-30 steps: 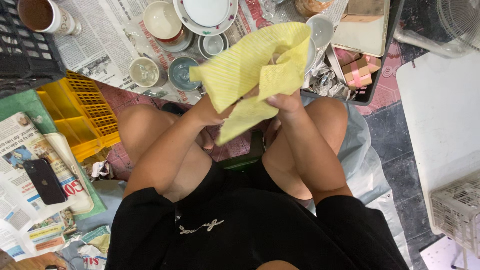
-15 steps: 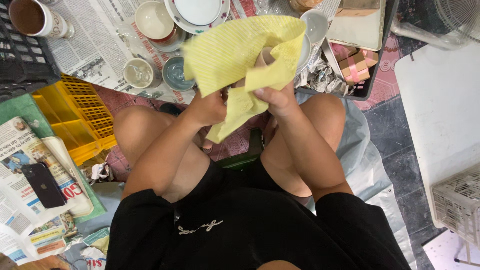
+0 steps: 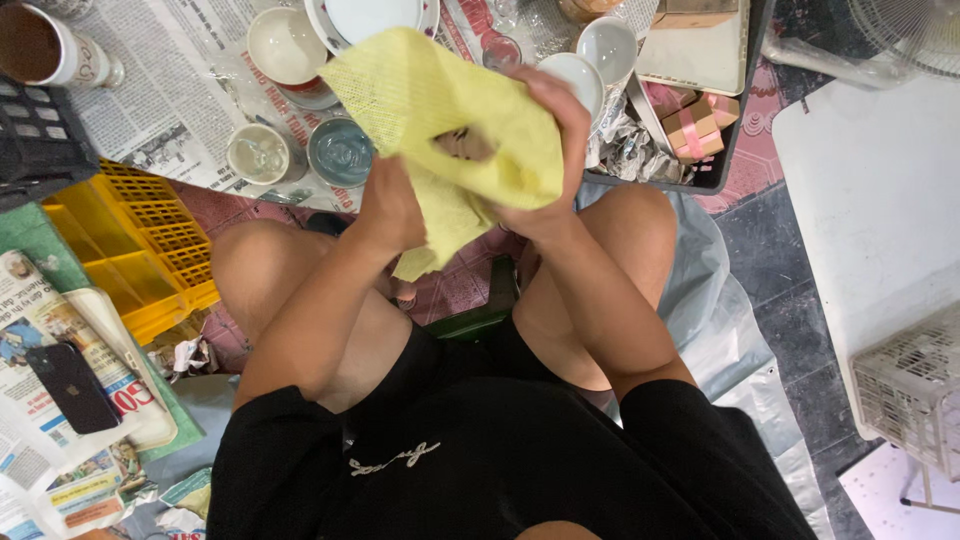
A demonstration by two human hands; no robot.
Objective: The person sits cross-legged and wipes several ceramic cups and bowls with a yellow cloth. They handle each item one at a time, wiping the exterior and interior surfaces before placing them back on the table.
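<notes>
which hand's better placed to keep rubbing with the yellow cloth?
Likely left. The left hand pinches the loose lower part of the yellow cloth and looks free to move; the right hand is wrapped over the bundled top, apparently gripping something hidden inside.

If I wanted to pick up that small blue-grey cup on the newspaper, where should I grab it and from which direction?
Come straight down from above and pinch the rim of the blue-grey cup. It stands upright with its mouth open, and no handle shows. The white cup sits close on its left and the yellow cloth hangs near its right, so the near and far sides are probably easiest.
</notes>
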